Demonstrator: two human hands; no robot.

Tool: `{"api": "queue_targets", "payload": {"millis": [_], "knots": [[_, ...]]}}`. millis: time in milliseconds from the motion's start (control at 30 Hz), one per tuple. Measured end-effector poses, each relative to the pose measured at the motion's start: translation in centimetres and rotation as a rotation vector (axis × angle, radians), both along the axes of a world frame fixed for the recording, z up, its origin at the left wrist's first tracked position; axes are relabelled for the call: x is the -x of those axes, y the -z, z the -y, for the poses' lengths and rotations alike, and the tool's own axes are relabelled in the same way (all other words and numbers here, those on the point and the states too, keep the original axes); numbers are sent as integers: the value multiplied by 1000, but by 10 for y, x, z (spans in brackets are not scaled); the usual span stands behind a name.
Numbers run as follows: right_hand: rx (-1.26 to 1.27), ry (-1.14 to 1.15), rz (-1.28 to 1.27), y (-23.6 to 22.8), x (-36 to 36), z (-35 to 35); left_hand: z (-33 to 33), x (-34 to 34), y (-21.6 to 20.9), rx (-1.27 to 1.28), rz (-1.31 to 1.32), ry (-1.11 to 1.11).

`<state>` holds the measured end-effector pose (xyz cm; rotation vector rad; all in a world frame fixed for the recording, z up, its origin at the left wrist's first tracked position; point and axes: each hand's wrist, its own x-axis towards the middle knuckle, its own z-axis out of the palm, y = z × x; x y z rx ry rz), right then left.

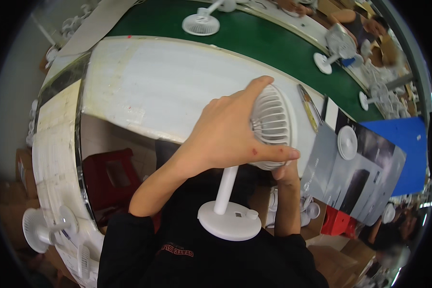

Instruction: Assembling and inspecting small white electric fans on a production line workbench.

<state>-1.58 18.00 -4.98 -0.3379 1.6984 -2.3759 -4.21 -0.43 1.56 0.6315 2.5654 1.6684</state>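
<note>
My left hand (228,132) grips the round grilled head of a small white desk fan (272,126), thumb along its lower rim and index finger over the top. The fan's white stem (224,190) runs down to its round base (229,220), held close above my black shirt. My right hand (285,172) sits under the fan head, mostly hidden behind it, fingers touching the head's lower edge. The fan is lifted off the white worktable (149,86).
A green conveyor belt (264,41) beyond the table carries more white fans (201,23). A grey printed sheet (355,168) and a white disc (347,142) lie at right, a metal tool (308,108) nearby. A red stool (109,177) stands under the table. Another person (365,29) works across the belt.
</note>
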Motion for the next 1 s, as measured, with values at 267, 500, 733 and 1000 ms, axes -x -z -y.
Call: {"api": "queue_targets", "payload": {"millis": [267, 500, 733, 1000], "knots": [[-185, 38, -232, 8, -36, -39, -39, -14, 15, -424, 320, 284], [-290, 257, -317, 17, -90, -53, -62, -33, 30, -384, 379, 447], [-437, 316, -311, 18, -111, -64, -73, -52, 37, -426, 381, 444], [-399, 275, -353, 22, -106, -54, -60, -47, 38, -409, 392, 469]]}}
